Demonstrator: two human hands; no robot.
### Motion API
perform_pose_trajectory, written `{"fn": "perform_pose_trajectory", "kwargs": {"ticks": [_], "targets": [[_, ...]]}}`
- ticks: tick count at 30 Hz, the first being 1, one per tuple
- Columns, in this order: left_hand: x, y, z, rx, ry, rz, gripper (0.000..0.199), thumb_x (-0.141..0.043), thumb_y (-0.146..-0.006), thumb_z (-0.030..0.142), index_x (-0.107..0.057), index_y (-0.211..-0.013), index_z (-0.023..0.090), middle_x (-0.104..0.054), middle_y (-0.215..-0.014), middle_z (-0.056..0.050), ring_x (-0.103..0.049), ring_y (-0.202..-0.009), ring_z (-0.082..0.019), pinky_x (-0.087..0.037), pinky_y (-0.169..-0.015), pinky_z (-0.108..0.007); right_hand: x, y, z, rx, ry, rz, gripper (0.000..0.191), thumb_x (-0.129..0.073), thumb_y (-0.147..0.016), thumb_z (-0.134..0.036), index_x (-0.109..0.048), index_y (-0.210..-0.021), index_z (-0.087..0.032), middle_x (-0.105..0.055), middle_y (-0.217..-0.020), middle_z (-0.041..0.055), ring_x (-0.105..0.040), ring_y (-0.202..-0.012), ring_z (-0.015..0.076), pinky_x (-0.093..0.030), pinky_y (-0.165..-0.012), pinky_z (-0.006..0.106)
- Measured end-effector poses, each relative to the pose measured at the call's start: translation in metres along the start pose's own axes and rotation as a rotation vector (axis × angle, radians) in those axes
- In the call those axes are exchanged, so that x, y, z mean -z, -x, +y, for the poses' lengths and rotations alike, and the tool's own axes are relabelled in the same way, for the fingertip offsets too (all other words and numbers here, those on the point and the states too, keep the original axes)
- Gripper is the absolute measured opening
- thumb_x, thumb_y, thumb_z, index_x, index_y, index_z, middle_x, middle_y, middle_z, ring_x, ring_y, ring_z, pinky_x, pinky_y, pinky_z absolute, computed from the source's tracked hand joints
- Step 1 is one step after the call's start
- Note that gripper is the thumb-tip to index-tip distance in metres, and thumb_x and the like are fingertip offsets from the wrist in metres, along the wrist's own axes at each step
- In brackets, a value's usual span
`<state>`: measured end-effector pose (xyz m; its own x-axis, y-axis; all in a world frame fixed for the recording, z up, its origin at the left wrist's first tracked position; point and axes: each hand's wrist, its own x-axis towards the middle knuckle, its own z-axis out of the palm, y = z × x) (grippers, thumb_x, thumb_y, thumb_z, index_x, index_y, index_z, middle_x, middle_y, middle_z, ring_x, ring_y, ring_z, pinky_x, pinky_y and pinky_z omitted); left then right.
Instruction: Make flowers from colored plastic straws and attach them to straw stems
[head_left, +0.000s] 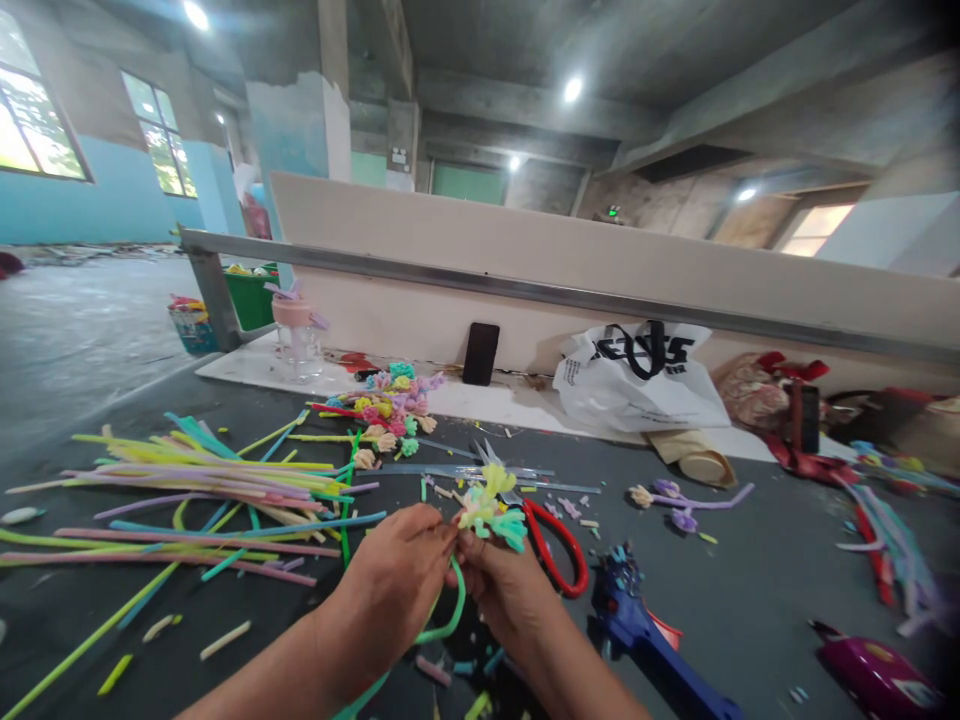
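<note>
Both hands are together at the middle of the dark table. My right hand (514, 580) is closed around the base of a small bunch of pipe cleaner flowers (491, 505) in yellow, cream and mint green. Against it, my left hand (405, 565) has its fingers pinched on the same base; the fingertips are partly hidden. From between the hands a mint green pipe cleaner (459, 600) curves down toward me. Just right of the flowers lie scissors with red handles (579, 570). Further right rests a blue glue gun (645, 635).
Loose coloured pipe cleaners (225, 480) spread across the left. Behind them are finished flowers (390, 410). A phone (481, 353), a clear bottle (295, 335) and a white bag (637, 380) stand along the partition. A purple flower stem (709, 500) and a magenta tool (874, 670) lie right.
</note>
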<state>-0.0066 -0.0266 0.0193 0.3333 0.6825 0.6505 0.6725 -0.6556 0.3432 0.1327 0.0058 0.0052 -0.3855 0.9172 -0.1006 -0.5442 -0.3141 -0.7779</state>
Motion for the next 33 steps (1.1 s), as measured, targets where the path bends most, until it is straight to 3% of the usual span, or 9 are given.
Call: {"fn": "perform_pose_trajectory", "kwargs": {"ticks": [3, 7, 12, 16, 23, 28, 33], "targets": [[-0.007, 0.005, -0.007, -0.008, -0.189, -0.121, 0.015, -0.047, -0.080, 0.012, -0.060, -0.085, 0.017, -0.060, -0.083, -0.006, -0.054, -0.083, -0.020, -0.046, -0.080, -0.036, -0.002, 0.000, -0.001, -0.003, 0.001, 0.028, 0.026, -0.079, -0.055, -0.016, -0.065, -0.078, -0.014, -0.060, -0.066, -0.0007, -0.050, -0.051, 0.0072, -0.048, -0.045, 0.020], [-0.007, 0.006, -0.007, 0.024, -0.246, -0.201, 0.014, -0.048, -0.080, 0.012, -0.059, -0.088, 0.018, -0.059, -0.086, -0.006, -0.054, -0.083, -0.021, -0.046, -0.079, -0.038, -0.005, 0.001, -0.002, -0.010, -0.006, 0.066, 0.029, -0.081, -0.051, -0.017, -0.067, -0.076, -0.014, -0.061, -0.065, -0.0006, -0.050, -0.048, 0.0067, -0.047, -0.044, 0.020], [0.001, 0.003, -0.001, 0.065, -0.111, -0.116, 0.023, -0.042, -0.085, 0.011, -0.051, -0.106, 0.017, -0.059, -0.095, -0.006, -0.054, -0.087, -0.019, -0.046, -0.081, -0.035, -0.007, 0.003, -0.005, -0.015, 0.017, 0.105, 0.024, -0.082, -0.049, -0.017, -0.069, -0.068, -0.011, -0.059, -0.057, -0.0012, -0.051, -0.047, 0.0063, -0.049, -0.047, 0.019], [0.005, 0.002, 0.002, 0.135, -0.011, -0.101, 0.016, -0.041, -0.088, 0.015, -0.049, -0.100, 0.019, -0.059, -0.094, -0.004, -0.054, -0.088, -0.017, -0.045, -0.079, -0.032, -0.006, 0.004, -0.007, -0.026, -0.009, 0.121, 0.026, -0.083, -0.048, -0.017, -0.070, -0.069, -0.011, -0.063, -0.060, 0.0002, -0.054, -0.049, 0.0069, -0.049, -0.052, 0.019], [0.013, -0.001, 0.003, -0.039, -0.041, -0.208, 0.019, -0.038, -0.088, 0.014, -0.053, -0.098, 0.018, -0.058, -0.096, -0.007, -0.053, -0.089, -0.018, -0.044, -0.081, -0.033, -0.005, 0.002, -0.008, 0.002, -0.039, 0.265, 0.031, -0.084, -0.044, -0.018, -0.069, -0.071, -0.013, -0.065, -0.065, 0.0008, -0.058, -0.059, 0.0109, -0.046, -0.058, 0.021], [0.009, -0.004, -0.002, -0.067, -0.085, -0.204, 0.016, -0.041, -0.087, 0.019, -0.056, -0.093, 0.017, -0.058, -0.093, -0.007, -0.053, -0.086, -0.018, -0.045, -0.079, -0.033, -0.011, 0.004, -0.005, 0.035, -0.091, 0.243, 0.026, -0.082, -0.047, -0.018, -0.068, -0.069, -0.013, -0.062, -0.059, -0.0013, -0.052, -0.053, 0.0086, -0.043, -0.057, 0.021], [0.003, -0.005, -0.006, -0.108, -0.098, -0.120, 0.012, -0.046, -0.083, 0.020, -0.056, -0.088, 0.017, -0.059, -0.088, -0.006, -0.054, -0.083, -0.018, -0.046, -0.077, -0.032, -0.015, 0.006, -0.003, 0.070, -0.160, 0.206, 0.026, -0.082, -0.046, -0.016, -0.068, -0.067, -0.014, -0.062, -0.061, -0.0004, -0.055, -0.058, 0.0114, -0.044, -0.064, 0.024]]}}
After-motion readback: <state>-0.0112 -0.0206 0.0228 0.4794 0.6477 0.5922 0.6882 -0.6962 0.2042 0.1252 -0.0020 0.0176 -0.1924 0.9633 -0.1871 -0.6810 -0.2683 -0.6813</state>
